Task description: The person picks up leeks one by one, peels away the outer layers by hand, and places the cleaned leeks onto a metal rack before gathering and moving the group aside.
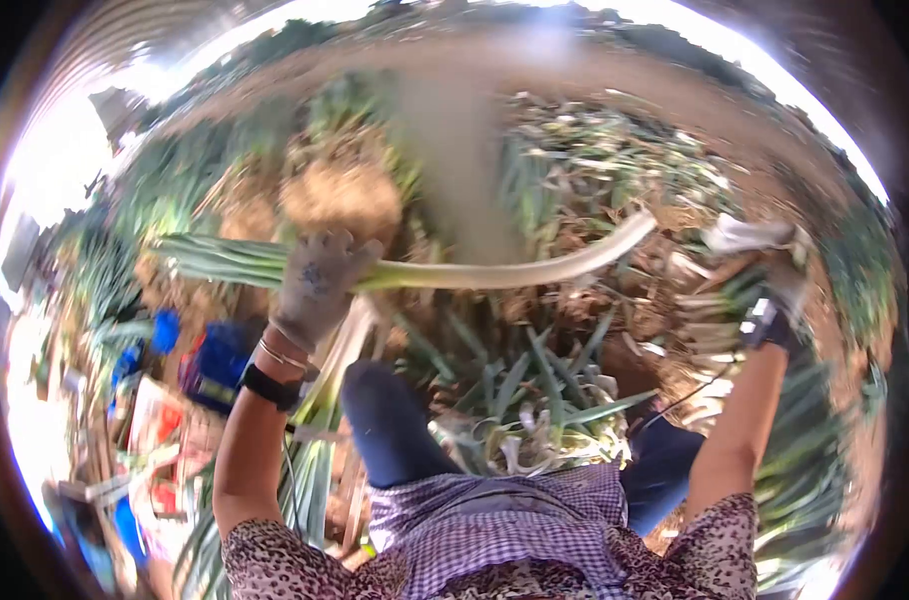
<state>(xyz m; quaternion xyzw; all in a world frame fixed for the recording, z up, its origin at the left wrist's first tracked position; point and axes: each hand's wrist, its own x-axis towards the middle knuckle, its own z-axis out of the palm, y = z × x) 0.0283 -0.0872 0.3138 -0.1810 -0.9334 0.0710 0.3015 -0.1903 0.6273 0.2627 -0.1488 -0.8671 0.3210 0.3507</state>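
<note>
The leek (495, 272) is long and slightly bowed. It is held level across the middle of the view, above the person's lap. Its thick stalk is pale, creamy white at the right-hand end and shades through light green to a flat fan of darker green leaves at the left. The left hand (320, 285), in a grey knitted glove with faint blue marks, is closed around the leek where the stalk turns green, its fingers (347, 246) curled over the top. A black watch (271, 387) and thin bangles sit on that wrist. The right hand (770, 275), also gloved and with a dark band at the wrist, is raised well apart from the white end of the leek. It is too blurred to tell how far its fingers are open or whether they grip anything. Below the leek, a heap of cut leeks (535, 390) with pointed green leaves lies on the ground beside the person's dark-trousered knee (390, 420) and checked apron (495, 520). Blue containers (220, 360) stand to the left. No writing or label is legible anywhere.
</note>
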